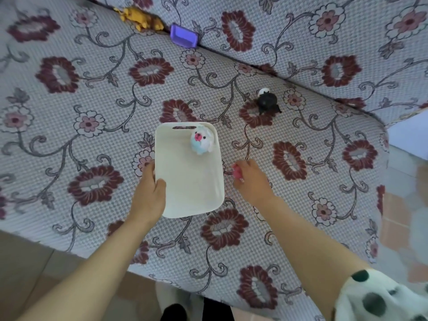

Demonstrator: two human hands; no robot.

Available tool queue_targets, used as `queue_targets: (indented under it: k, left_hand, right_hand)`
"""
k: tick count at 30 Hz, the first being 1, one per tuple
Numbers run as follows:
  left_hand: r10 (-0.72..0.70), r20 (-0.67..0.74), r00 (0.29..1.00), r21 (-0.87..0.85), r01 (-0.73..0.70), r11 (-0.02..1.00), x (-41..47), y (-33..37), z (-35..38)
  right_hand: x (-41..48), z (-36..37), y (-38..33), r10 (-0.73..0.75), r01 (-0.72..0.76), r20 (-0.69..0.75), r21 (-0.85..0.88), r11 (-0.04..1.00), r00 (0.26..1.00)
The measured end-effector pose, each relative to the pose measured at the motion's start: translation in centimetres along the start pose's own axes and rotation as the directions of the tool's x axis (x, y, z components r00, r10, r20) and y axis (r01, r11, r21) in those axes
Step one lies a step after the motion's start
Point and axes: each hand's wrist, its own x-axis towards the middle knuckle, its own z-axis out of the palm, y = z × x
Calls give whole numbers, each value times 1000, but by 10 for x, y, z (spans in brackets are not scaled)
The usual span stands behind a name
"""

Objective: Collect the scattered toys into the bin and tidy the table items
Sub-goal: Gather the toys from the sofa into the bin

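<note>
We are looking down on a sofa seat (pixel 97 140) covered in a nubbly woven fabric, pale lilac with dark red flowers and curling grey vines. In the middle sits our white bin (pixel 192 188), a smooth rounded rectangle with a slot handle at its far end. Our left hand (pixel 149 195) grips its near left rim, thumb hooked over the edge, fingers wrapped on the outside. Inside, at the far right corner, lies a fluffy white and blue plush toy (pixel 201 141) with a pink snout. Our right hand (pixel 251 179) rests on the fabric just beside the bin's right wall, fingers curled shut round a small pink toy (pixel 237 172); its shape is mostly hidden. Farther back sits a glossy black and white figure (pixel 267 100). Along the crease by the backrest we see a yellow animal toy (pixel 141 18) and a purple plastic block (pixel 184 35).
</note>
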Motion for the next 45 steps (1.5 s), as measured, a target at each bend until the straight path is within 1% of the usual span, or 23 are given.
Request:
queue_targets:
  k: [2, 4, 7, 11, 15, 17, 19, 21, 23, 25, 29, 33, 36, 40, 45]
  left_hand:
    - [-6, 3, 1000, -8, 6, 1000, -2, 5, -1]
    - [-2, 6, 1000, -24, 2, 1000, -3, 11, -2]
    - [2, -3, 1000, -29, -2, 1000, -3, 24, -3]
    - [27, -15, 1000, -41, -28, 999, -3, 47, -1]
    - [41, -21, 999, -37, -42, 998, 1, 67, 3]
    - [44, -37, 998, -25, -45, 999, 1, 75, 6]
    - [52, -49, 997, -16, -53, 998, 2, 83, 10]
    - [61, -46, 997, -14, -62, 998, 2, 89, 14]
    - [62, -44, 997, -13, -63, 998, 3, 92, 18]
    - [60, -51, 997, -14, -60, 998, 5, 94, 22]
    - [70, -53, 996, -13, -71, 997, 5, 97, 34]
    - [33, -59, 998, 2, -33, 999, 5, 95, 46]
    - [14, -57, 998, -5, -15, 1000, 7, 95, 51]
    - [2, -66, 998, -37, -4, 999, 11, 100, 55]
    - [17, -74, 997, -67, -22, 997, 15, 111, 58]
  right_hand:
    - [-1, -19, -2, 59, -54, -45, 98, 994, 997]
    - [-3, -40, -7, 94, -71, -108, 202, 977, 990]
    - [-7, -75, -21, 42, -2, -175, 219, 976, 984]
    - [-13, -117, -51, -150, 177, -243, 95, 980, 958]
    - [-10, -139, -75, -215, 230, -162, 76, 970, 963]
    - [-8, -140, -80, -219, 226, -91, 77, 971, 971]
    - [-5, -141, -83, -199, 201, -50, 38, 979, 979]
    - [-3, -140, -84, -181, 181, -71, -8, 983, 981]
    - [1, -139, -83, -177, 177, -110, -9, 984, 978]
    - [6, -136, -81, -166, 165, -111, -16, 986, 980]
    - [16, -126, -75, -147, 132, -103, -145, 981, 984]
    - [24, -121, -71, -154, 123, -116, -237, 964, 981]
    - [28, -121, -68, -172, 130, -106, -318, 939, 979]
    - [35, -122, -62, -218, 164, -108, -369, 915, 970]
    - [42, -128, -58, -263, 195, -137, -377, 905, 955]
